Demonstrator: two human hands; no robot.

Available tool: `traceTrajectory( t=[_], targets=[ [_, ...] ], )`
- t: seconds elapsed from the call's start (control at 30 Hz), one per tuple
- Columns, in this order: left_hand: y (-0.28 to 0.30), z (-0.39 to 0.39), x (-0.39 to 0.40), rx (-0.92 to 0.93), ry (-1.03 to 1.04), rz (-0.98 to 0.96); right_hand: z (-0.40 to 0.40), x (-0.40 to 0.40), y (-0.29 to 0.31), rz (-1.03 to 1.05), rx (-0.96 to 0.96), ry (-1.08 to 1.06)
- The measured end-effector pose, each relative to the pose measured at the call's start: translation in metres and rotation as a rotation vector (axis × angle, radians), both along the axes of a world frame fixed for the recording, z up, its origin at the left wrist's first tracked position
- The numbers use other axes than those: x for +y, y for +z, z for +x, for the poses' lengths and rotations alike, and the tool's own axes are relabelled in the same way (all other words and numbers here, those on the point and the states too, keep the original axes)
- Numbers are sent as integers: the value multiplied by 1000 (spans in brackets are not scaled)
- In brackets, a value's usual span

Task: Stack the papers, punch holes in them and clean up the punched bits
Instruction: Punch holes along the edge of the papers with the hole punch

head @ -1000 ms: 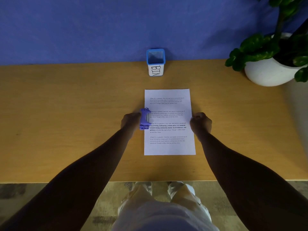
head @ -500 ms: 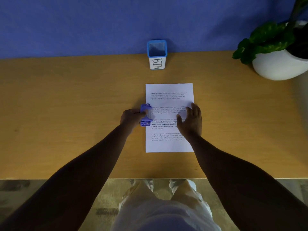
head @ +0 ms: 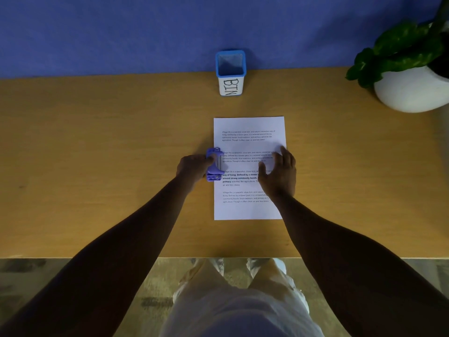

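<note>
The stack of printed papers lies flat and square on the wooden desk, long edge running away from the person, with the purple hole punch seated over the middle of its left edge. The left hand wraps the punch from the outer side, fingers curled tight around its body and a thumb or fingertip lying across the top lever; whether the lever is already pressed down cannot be told from this angle. The right hand rests flat on the right half of the top sheet, fingers spread and slightly arched, pinning the stack. Paper like this is light, thin and slick sheet on sheet, so it will likely skid or fan out unless held down by a broad palm, as here, well clear of the punch's mouth. The punch looks like stiff plastic, small enough to grip whole, and probably best squeezed from directly above so it does not tip. A blue-rimmed cup marked BIN stands at the far desk edge, well apart, and a potted plant sits at the far right.
</note>
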State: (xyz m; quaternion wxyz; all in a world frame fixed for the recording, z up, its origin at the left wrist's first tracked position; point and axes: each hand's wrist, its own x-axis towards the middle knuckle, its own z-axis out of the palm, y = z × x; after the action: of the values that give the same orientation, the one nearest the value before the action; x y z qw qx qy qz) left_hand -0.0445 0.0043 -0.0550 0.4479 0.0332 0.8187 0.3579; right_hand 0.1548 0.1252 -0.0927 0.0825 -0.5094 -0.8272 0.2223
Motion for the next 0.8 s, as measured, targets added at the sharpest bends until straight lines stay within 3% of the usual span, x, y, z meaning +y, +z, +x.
traceTrajectory(
  t=[0.27, 0.57, 0.8],
  targets=[
    [-2, -1, 0, 18, 21, 9, -4, -8, -15, 75, -27, 119],
    [-10, -4, 1, 166, -94, -45, 1, -16, -42, 152, -41, 153],
    [-16, -10, 1, 182, -121, -94, -2, -18, -45, 186, -96, 129]
  ],
)
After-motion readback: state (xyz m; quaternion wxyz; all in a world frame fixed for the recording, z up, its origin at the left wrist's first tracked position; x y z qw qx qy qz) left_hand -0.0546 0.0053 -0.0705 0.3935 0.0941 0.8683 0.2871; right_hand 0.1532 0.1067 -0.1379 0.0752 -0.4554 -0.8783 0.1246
